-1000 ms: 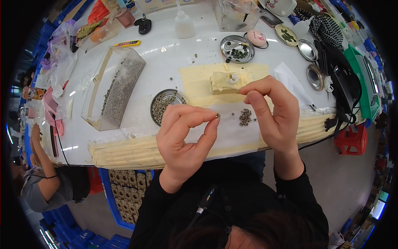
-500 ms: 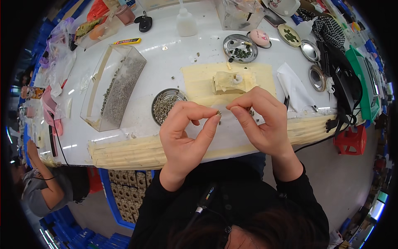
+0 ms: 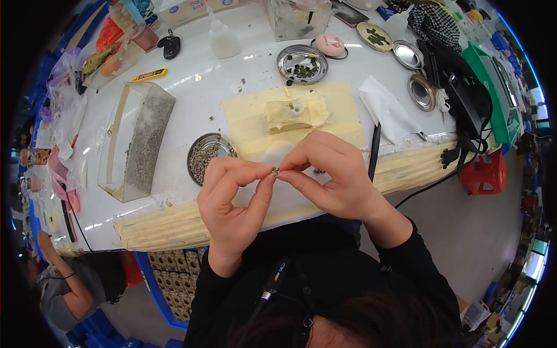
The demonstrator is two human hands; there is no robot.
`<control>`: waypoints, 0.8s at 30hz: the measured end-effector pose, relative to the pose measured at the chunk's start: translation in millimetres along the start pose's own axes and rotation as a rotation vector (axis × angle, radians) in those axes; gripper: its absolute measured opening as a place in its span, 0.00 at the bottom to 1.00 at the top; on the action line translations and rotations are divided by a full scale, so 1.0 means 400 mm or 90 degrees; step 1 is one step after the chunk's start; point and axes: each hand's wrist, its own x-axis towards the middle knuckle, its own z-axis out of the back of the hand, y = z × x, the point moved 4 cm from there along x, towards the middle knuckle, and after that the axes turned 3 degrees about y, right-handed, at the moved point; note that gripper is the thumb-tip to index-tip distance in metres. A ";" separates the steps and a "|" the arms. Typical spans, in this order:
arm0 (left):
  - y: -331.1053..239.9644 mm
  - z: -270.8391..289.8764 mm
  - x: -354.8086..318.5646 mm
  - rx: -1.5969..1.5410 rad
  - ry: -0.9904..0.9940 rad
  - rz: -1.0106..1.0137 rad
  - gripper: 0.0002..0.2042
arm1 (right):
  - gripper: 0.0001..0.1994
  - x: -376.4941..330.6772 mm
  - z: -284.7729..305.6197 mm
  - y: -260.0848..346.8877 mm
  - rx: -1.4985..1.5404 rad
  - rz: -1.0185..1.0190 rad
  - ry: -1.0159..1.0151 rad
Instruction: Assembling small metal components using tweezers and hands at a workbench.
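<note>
My left hand and my right hand meet fingertip to fingertip above the table's near edge. Between thumbs and forefingers they pinch one tiny metal part. Just left of the hands stands a round metal dish full of small grey parts. Behind the hands lies a yellowish mat with a tape-wrapped block on it. A few loose small parts lie on the table under my right hand, mostly hidden.
A clear box of grey parts lies at left. Round tins, a white bottle, a white cloth and a black cable crowd the back and right. A red stool stands at right. Another person crouches lower left.
My right hand came down from the mat to meet my left hand. Both hands drew closer to me and now pinch the small part together.
</note>
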 end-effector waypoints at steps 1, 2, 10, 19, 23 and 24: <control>-0.001 0.002 -0.003 0.016 0.009 -0.009 0.08 | 0.06 -0.003 0.001 -0.001 -0.012 0.007 0.016; -0.003 0.002 -0.006 0.063 0.032 -0.028 0.08 | 0.06 -0.005 0.003 -0.002 -0.024 0.014 0.033; 0.009 0.016 -0.047 0.289 0.094 -0.080 0.10 | 0.02 -0.078 0.221 -0.046 -0.343 -0.111 -0.220; -0.020 0.057 -0.050 0.202 -0.003 -0.122 0.07 | 0.07 -0.162 0.344 -0.121 -0.648 -0.166 -0.189; 0.000 0.035 -0.066 -0.513 -0.040 0.239 0.07 | 0.07 -0.145 0.332 -0.144 -0.607 -0.222 -0.168; 0.016 0.027 -0.062 -0.624 -0.014 0.289 0.09 | 0.06 -0.144 0.333 -0.150 -0.569 -0.254 -0.172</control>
